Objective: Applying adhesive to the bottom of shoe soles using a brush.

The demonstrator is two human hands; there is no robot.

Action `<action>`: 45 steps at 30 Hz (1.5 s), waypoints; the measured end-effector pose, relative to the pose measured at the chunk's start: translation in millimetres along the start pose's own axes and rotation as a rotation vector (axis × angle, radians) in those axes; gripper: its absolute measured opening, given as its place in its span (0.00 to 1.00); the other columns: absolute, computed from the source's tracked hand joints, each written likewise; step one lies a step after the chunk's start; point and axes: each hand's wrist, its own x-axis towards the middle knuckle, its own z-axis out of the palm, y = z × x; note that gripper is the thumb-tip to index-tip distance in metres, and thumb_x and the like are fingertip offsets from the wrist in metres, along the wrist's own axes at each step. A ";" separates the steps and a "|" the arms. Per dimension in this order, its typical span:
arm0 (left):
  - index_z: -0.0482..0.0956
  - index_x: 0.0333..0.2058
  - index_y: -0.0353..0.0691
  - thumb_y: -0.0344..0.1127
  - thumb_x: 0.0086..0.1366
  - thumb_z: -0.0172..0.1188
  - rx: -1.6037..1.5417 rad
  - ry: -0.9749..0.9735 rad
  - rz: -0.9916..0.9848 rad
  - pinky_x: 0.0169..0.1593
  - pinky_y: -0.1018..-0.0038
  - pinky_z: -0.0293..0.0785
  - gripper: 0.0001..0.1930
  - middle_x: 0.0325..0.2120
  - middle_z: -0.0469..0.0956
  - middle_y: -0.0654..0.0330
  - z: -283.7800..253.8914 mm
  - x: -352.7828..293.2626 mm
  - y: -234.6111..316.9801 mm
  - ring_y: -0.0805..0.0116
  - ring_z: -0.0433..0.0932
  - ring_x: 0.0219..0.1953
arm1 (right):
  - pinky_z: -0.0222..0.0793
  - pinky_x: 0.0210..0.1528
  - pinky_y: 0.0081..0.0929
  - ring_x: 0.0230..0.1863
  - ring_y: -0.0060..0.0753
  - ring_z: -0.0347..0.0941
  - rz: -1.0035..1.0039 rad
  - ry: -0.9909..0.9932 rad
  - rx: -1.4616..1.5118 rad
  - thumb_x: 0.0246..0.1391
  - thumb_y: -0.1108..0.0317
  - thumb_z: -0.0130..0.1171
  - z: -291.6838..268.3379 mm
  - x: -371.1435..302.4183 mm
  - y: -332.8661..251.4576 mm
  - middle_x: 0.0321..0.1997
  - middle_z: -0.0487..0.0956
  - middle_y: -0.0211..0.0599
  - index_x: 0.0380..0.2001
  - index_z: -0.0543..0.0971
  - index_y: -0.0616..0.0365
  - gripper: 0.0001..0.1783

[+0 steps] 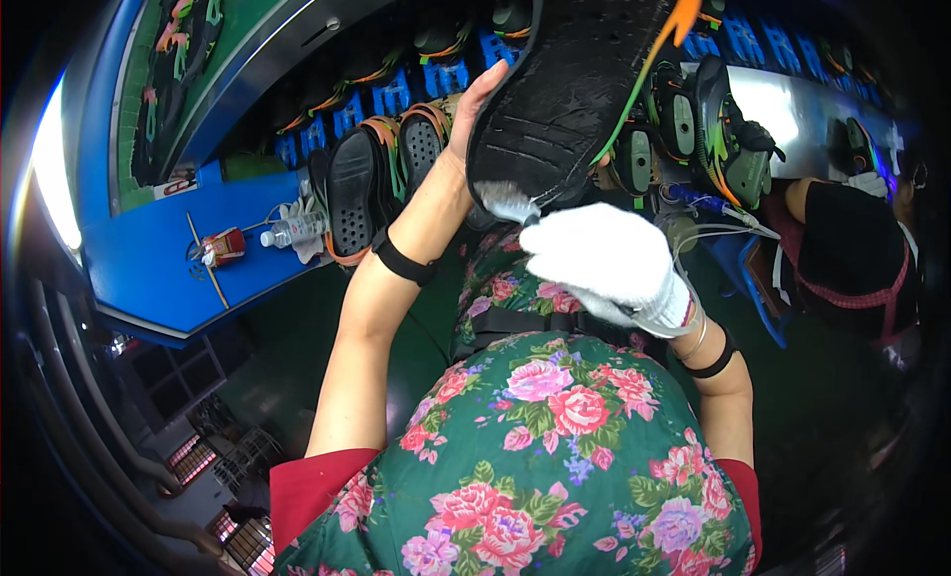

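Up in front of me, my left hand (470, 125) is bare and grips the edge of a large black shoe sole (565, 105) with orange and green along its right side. Its thumb shows at the sole's left edge; the other fingers are mostly hidden behind it. My right hand (606, 257), in a white knit glove, is closed around a brush whose handle is mostly covered. The pale bristles of the brush (507, 201) are at the sole's near end and look in contact with it. The sole's surface there looks wet and streaky.
A blue table (149, 269) at the left carries a clear plastic bottle (294, 229), a small red box (224, 245) and a thin stick. More soles (354, 185) stand beside it. Blue holders (391, 96) with shoe parts line the back. A co-worker (852, 249) sits at the right.
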 end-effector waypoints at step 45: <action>0.48 0.73 0.32 0.72 0.62 0.59 0.153 -0.406 0.482 0.61 0.43 0.76 0.57 0.68 0.52 0.26 132.8 -88.5 169.5 0.25 0.62 0.65 | 0.79 0.40 0.23 0.36 0.31 0.83 0.671 0.664 0.805 0.48 0.84 0.65 -11.9 -10.6 39.0 0.44 0.86 0.51 0.38 0.86 0.69 0.11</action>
